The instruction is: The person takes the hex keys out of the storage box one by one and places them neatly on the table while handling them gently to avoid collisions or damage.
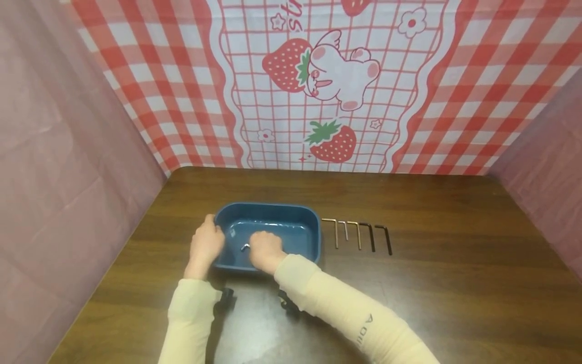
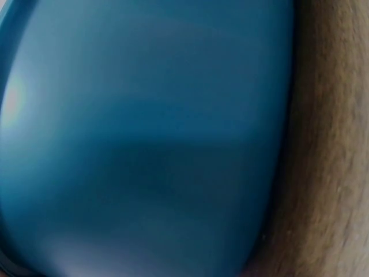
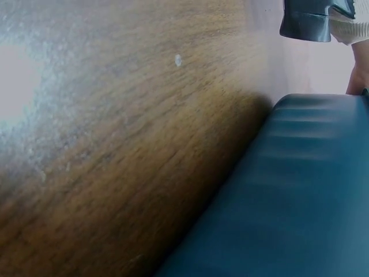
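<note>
A blue rectangular basin (image 1: 277, 212) sits on the wooden table. At its left end my left hand (image 1: 206, 243) grips the rim, with the thumb side toward the far corner. My right hand (image 1: 265, 251) is inside the basin, its fingers curled. From its left side sticks out the short bent end of a silver hex key (image 1: 245, 246); the rest is hidden by the hand. The left wrist view is filled by the outer wall of the basin (image 2: 144, 115). In the right wrist view the basin's near wall (image 3: 300, 196) shows, and the right fingers are out of sight.
Right of the basin several L-shaped hex keys lie in a row, among them a brass-coloured hex key (image 1: 336, 235), a small silver hex key (image 1: 345, 231) and a black hex key (image 1: 388, 241). A red-and-white checked cloth (image 1: 182, 76) hangs behind the table (image 1: 432, 293).
</note>
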`<control>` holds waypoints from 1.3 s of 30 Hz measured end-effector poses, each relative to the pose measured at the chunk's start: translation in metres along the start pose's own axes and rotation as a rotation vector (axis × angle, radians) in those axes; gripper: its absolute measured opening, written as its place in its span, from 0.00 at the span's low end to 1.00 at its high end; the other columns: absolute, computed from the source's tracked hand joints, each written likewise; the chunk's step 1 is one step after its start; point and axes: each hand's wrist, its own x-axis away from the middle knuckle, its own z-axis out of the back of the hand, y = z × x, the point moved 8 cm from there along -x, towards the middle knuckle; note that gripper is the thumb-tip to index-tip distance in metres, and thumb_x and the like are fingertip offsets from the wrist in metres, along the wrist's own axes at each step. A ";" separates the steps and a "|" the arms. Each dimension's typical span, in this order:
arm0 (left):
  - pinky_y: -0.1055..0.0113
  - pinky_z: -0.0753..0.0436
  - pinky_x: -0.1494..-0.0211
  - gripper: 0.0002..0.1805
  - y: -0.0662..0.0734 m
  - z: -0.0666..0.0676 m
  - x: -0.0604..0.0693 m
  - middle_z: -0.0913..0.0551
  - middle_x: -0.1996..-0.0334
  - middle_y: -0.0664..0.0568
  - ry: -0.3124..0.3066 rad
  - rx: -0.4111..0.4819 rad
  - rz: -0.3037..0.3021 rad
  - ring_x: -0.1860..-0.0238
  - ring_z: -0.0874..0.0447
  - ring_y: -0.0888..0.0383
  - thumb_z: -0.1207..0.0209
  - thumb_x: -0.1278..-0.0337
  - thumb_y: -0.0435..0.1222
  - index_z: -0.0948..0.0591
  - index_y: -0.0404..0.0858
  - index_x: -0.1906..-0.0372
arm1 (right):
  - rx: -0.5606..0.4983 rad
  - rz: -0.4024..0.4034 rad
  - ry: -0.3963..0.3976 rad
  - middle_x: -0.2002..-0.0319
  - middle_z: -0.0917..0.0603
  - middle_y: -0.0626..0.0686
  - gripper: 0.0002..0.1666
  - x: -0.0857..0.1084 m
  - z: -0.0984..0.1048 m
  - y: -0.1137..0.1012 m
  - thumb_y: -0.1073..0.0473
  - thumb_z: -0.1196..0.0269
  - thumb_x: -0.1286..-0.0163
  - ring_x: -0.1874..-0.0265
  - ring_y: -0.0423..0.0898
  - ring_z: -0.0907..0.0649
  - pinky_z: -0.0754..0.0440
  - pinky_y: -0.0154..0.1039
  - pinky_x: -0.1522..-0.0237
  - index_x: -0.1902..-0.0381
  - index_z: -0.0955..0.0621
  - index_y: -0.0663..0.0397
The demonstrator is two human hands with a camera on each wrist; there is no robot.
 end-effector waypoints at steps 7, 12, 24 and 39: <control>0.41 0.28 0.51 0.22 -0.001 0.000 0.000 0.28 0.48 0.28 -0.002 -0.009 0.003 0.51 0.27 0.30 0.62 0.37 0.34 0.38 0.30 0.40 | 0.048 -0.004 0.030 0.68 0.16 0.54 0.06 0.002 0.003 0.002 0.62 0.40 0.48 0.68 0.51 0.17 0.20 0.44 0.73 0.71 0.19 0.55; 0.42 0.28 0.50 0.22 -0.001 0.000 0.000 0.28 0.47 0.28 -0.002 -0.006 0.003 0.51 0.27 0.30 0.62 0.37 0.34 0.38 0.30 0.40 | 0.036 -0.003 0.043 0.68 0.16 0.55 0.04 0.003 0.006 0.005 0.62 0.40 0.48 0.68 0.51 0.17 0.20 0.44 0.73 0.73 0.19 0.55; 0.42 0.28 0.51 0.23 -0.004 -0.001 0.001 0.28 0.47 0.29 -0.013 -0.013 0.009 0.51 0.27 0.30 0.62 0.38 0.34 0.38 0.30 0.39 | -0.009 0.001 0.011 0.71 0.16 0.54 0.03 0.000 0.011 0.018 0.62 0.40 0.49 0.71 0.50 0.17 0.22 0.43 0.77 0.79 0.20 0.53; 0.42 0.28 0.51 0.22 -0.001 0.002 0.001 0.28 0.47 0.28 -0.003 -0.008 0.001 0.50 0.28 0.30 0.62 0.37 0.34 0.37 0.30 0.40 | -0.180 0.004 0.023 0.89 0.31 0.47 0.17 -0.001 0.038 0.045 0.58 0.38 0.46 0.87 0.43 0.29 0.34 0.36 0.88 0.90 0.29 0.51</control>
